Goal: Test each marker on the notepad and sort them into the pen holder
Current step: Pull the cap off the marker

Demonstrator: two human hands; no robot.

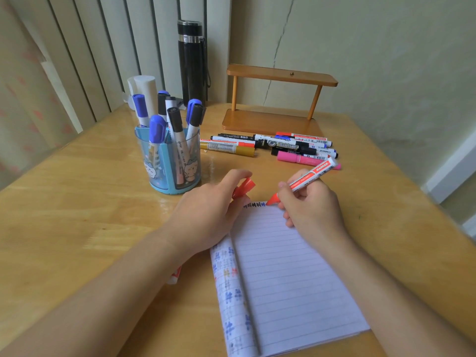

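There is only the head view, looking down at two hands over a wooden worktop [85, 202].

The right hand [313, 204] holds a red marker [306, 179] the way you hold a pen. Its fingers [283, 191] are closed around the barrel near the tip, so the tip can be steered. The barrel leans back and to the right. The red tip touches the top line of the notepad [291, 274], right after a short row of dark and blue test marks. That is likely the next free spot for a try.

The left hand [206, 210] rests on the top left corner of the notepad. This probably keeps the paper from sliding while the marker writes. Its fingers are curled around the red cap [244, 188], so the cap stays close for putting back on.

The notepad lies open and flat near the person. Its left page is curled over and shows many old marks.

The pen holder [170, 161] stands upright to the left, just past the left hand, easy to reach. Blue and black markers already stand in it, caps up.

A pile of markers [270, 146] lies farther back on the worktop, likely still waiting for a test. Behind it stand a small wooden shelf [280, 99] and a black bottle [192, 63].

Something white and red peeks out under the left wrist; I cannot tell what it is.
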